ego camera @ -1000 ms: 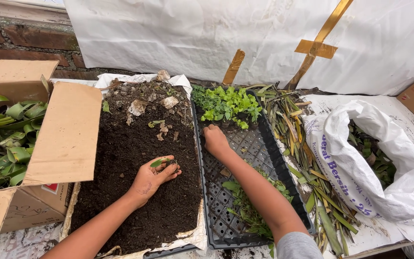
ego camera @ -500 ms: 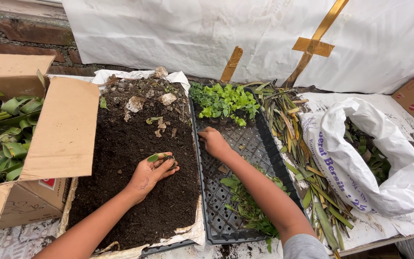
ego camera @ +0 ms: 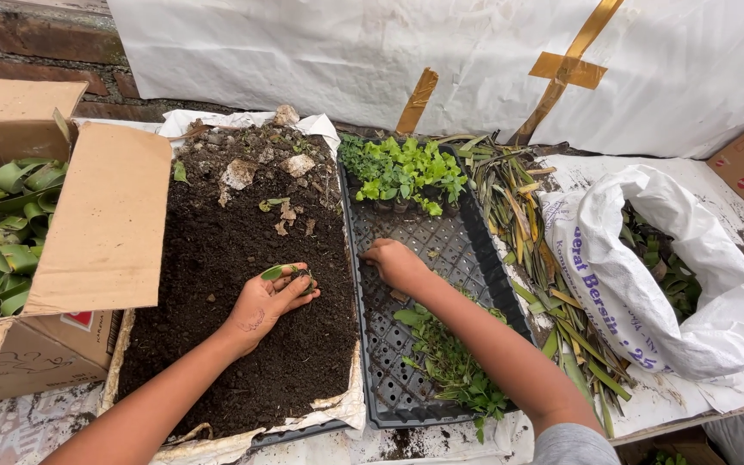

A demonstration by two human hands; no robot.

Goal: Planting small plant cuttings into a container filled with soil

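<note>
Gripping a small green leaf cup (ego camera: 279, 272) w/ fingertips at mid-frame, left hand (ego camera: 264, 301) rests on dark soil (ego camera: 226, 344), cup just above its knuckles, while right hand (ego camera: 396, 263) lies curled, palm down, on black tray (ego camera: 406, 387) rt of center, grasp unclear.

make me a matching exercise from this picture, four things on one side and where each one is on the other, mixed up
Things:
1. left hand
2. right hand
3. cardboard box
4. white sack

Places:
A. far right, beside the strewn long leaves
B. on the dark soil, fingers around a rolled green leaf
C. far left, filled with green leaf rolls
D. inside the black mesh tray, near its left edge

Pairs: 1-B, 2-D, 3-C, 4-A
</note>
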